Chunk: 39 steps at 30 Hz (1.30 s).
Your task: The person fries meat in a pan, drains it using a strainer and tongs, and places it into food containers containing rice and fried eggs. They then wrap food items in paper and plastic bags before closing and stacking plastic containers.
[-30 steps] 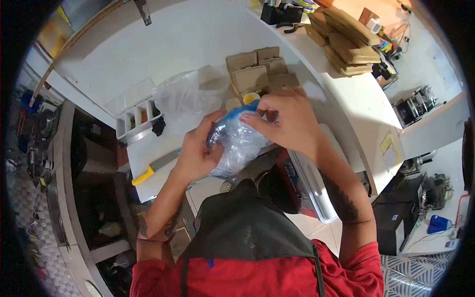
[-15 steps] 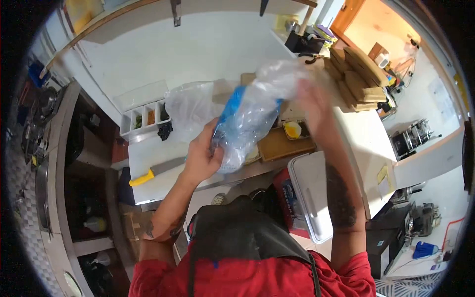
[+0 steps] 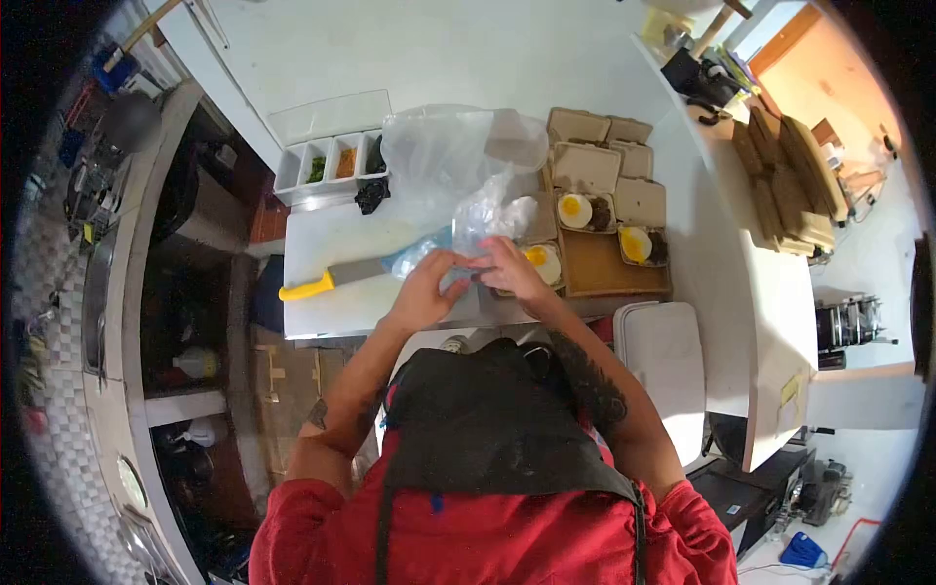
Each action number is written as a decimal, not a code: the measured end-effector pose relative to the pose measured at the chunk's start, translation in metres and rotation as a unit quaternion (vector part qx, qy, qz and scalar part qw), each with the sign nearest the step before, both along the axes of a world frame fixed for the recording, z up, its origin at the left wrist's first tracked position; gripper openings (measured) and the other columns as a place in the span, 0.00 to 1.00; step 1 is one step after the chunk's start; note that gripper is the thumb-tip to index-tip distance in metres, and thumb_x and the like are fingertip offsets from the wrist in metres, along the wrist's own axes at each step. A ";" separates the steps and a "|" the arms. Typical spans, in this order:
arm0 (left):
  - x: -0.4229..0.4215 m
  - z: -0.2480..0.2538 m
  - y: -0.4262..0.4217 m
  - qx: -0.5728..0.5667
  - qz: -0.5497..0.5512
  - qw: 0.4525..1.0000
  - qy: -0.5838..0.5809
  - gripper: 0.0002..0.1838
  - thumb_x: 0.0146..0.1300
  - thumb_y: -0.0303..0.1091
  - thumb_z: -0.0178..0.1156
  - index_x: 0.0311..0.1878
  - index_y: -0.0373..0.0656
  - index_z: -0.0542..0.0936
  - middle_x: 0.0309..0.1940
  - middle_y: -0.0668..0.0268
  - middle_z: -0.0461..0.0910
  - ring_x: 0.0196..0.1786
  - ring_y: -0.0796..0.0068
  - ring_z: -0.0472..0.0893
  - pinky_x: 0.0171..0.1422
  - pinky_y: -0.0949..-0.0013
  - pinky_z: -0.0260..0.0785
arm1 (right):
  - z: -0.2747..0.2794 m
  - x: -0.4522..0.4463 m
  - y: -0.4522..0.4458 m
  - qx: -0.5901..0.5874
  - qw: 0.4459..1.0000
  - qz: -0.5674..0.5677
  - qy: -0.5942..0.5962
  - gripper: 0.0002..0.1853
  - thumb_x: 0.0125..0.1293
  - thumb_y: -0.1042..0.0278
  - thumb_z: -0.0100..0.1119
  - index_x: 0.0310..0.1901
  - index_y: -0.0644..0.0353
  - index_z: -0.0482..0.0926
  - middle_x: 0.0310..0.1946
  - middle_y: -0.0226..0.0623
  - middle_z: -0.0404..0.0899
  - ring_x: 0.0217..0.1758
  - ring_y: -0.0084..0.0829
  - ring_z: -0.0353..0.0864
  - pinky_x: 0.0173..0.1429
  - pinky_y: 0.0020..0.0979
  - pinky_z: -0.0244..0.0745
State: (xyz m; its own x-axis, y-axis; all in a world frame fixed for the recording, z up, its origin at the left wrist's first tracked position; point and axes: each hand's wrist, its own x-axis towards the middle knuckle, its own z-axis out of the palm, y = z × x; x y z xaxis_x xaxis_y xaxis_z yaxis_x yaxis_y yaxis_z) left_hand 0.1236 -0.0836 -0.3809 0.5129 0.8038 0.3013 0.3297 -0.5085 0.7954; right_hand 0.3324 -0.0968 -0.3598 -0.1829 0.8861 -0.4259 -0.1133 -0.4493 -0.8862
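A crumpled clear plastic bag [image 3: 480, 213] with a blue part lies on the white table, just beyond my two hands. My left hand [image 3: 429, 290] is at its near edge, fingers curled on the plastic. From the other side my right hand [image 3: 514, 272] pinches the same edge, its fingertips close to those of the left. What exactly sits between the fingertips is partly hidden. A knife [image 3: 322, 283] with a yellow handle lies left of my left hand, its blade tip reaching the bag. Beside my right hand is an open carton box with a fried egg [image 3: 541, 261].
More open cartons with eggs [image 3: 576, 210] stand on and around a brown tray [image 3: 597, 276]. A white container [image 3: 317, 164] with chopped fillings and a large clear plastic sheet [image 3: 439, 146] are at the back. Stacked cartons [image 3: 785, 185] sit on the right counter; a lidded cooler [image 3: 661, 366] stands below.
The bag, held up and stretched between my hands before, is now down on the table. My right hand has come down and left, close to my left hand. The view has shifted.
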 end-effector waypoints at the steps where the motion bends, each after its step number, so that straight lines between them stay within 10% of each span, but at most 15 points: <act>1: 0.003 -0.006 -0.001 -0.015 -0.006 1.000 0.004 0.20 0.57 0.32 0.67 0.53 0.38 0.76 0.47 0.53 0.79 0.52 0.49 0.78 0.59 0.56 0.70 | -0.001 -0.003 0.007 -0.027 0.999 -0.032 0.006 0.27 0.74 0.41 0.46 0.61 0.57 0.67 0.48 0.38 0.80 0.55 0.35 0.77 0.62 0.34 0.70; 6: 0.002 -0.026 0.012 -0.048 0.030 0.995 0.084 0.22 0.57 0.32 0.66 0.55 0.38 0.75 0.45 0.50 0.80 0.48 0.48 0.80 0.54 0.53 0.72 | -0.048 0.057 0.021 0.222 0.948 -0.141 -0.181 0.19 0.76 0.51 0.47 0.48 0.61 0.76 0.37 0.33 0.77 0.43 0.27 0.76 0.52 0.29 0.72; 13: -0.028 -0.039 0.047 -0.060 0.093 0.980 0.167 0.24 0.58 0.34 0.67 0.57 0.41 0.74 0.41 0.53 0.81 0.46 0.55 0.82 0.51 0.57 0.74 | 0.082 0.066 -0.137 0.148 0.932 0.222 -0.245 0.19 0.77 0.59 0.45 0.57 0.64 0.76 0.54 0.46 0.78 0.61 0.42 0.76 0.67 0.38 0.68; 15: -0.035 -0.041 0.056 -0.062 0.115 0.979 0.158 0.22 0.58 0.34 0.68 0.56 0.44 0.75 0.38 0.56 0.82 0.42 0.57 0.83 0.47 0.58 0.75 | 0.101 0.072 -0.172 -0.038 0.949 0.151 -0.273 0.19 0.76 0.61 0.47 0.59 0.63 0.76 0.56 0.49 0.77 0.63 0.46 0.75 0.69 0.40 0.67; 18: -0.037 -0.044 0.070 -0.107 0.120 0.974 0.162 0.21 0.58 0.35 0.66 0.54 0.41 0.76 0.37 0.55 0.82 0.41 0.54 0.82 0.47 0.57 0.74 | 0.052 0.084 -0.229 0.138 0.931 0.129 -0.311 0.20 0.77 0.60 0.45 0.60 0.64 0.76 0.57 0.50 0.77 0.64 0.45 0.75 0.69 0.38 0.67; 20: -0.036 -0.047 0.079 -0.096 0.103 0.978 0.156 0.20 0.58 0.35 0.66 0.53 0.40 0.77 0.36 0.55 0.82 0.40 0.56 0.83 0.46 0.58 0.74 | 0.092 0.066 -0.214 -0.058 0.950 0.069 -0.298 0.21 0.77 0.61 0.46 0.62 0.67 0.72 0.57 0.51 0.75 0.59 0.41 0.77 0.66 0.35 0.67; 28: -0.039 -0.057 0.098 -0.125 0.095 0.980 0.121 0.19 0.60 0.34 0.67 0.53 0.38 0.77 0.36 0.55 0.84 0.39 0.58 0.84 0.46 0.61 0.75 | 0.078 0.041 -0.205 -0.186 0.967 -0.114 -0.135 0.23 0.78 0.54 0.46 0.58 0.64 0.78 0.52 0.40 0.83 0.54 0.37 0.81 0.63 0.33 0.71; 30: -0.037 -0.057 0.100 -0.132 0.092 0.980 0.118 0.19 0.60 0.34 0.67 0.53 0.38 0.77 0.35 0.55 0.83 0.39 0.58 0.84 0.46 0.60 0.75 | -0.049 0.034 -0.227 -0.354 0.855 -0.315 0.214 0.22 0.78 0.54 0.46 0.56 0.64 0.79 0.49 0.36 0.83 0.52 0.33 0.81 0.61 0.35 0.72; 32: -0.035 -0.056 0.101 -0.126 0.098 0.980 0.118 0.19 0.59 0.33 0.67 0.53 0.38 0.77 0.35 0.55 0.83 0.39 0.59 0.84 0.46 0.60 0.75 | -0.105 0.053 -0.220 -0.295 0.950 -0.099 -0.014 0.22 0.77 0.55 0.47 0.59 0.64 0.76 0.53 0.42 0.81 0.56 0.38 0.78 0.65 0.36 0.69; 36: -0.043 -0.049 0.094 -0.146 0.103 0.974 0.140 0.21 0.59 0.33 0.67 0.54 0.38 0.77 0.39 0.54 0.83 0.41 0.58 0.83 0.47 0.60 0.75 | -0.128 0.064 -0.198 -0.131 0.916 0.244 -0.289 0.22 0.76 0.59 0.46 0.63 0.65 0.71 0.60 0.52 0.76 0.64 0.46 0.74 0.70 0.39 0.65; 39: -0.045 -0.042 0.092 -0.105 0.102 0.973 0.178 0.26 0.56 0.33 0.68 0.58 0.40 0.75 0.50 0.52 0.80 0.47 0.56 0.82 0.49 0.58 0.76 | -0.050 0.071 -0.210 -0.013 0.951 0.137 -0.277 0.20 0.77 0.58 0.44 0.57 0.67 0.74 0.53 0.55 0.78 0.58 0.46 0.77 0.62 0.40 0.69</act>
State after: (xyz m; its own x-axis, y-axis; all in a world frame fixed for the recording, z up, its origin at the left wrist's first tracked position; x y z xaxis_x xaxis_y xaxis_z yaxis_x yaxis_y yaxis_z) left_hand 0.0788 0.0084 -0.4234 0.3785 0.9243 -0.0480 0.6797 -0.2424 0.6923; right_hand 0.4038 -0.3069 -0.4099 -0.1468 0.8249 -0.5459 0.4924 -0.4177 -0.7636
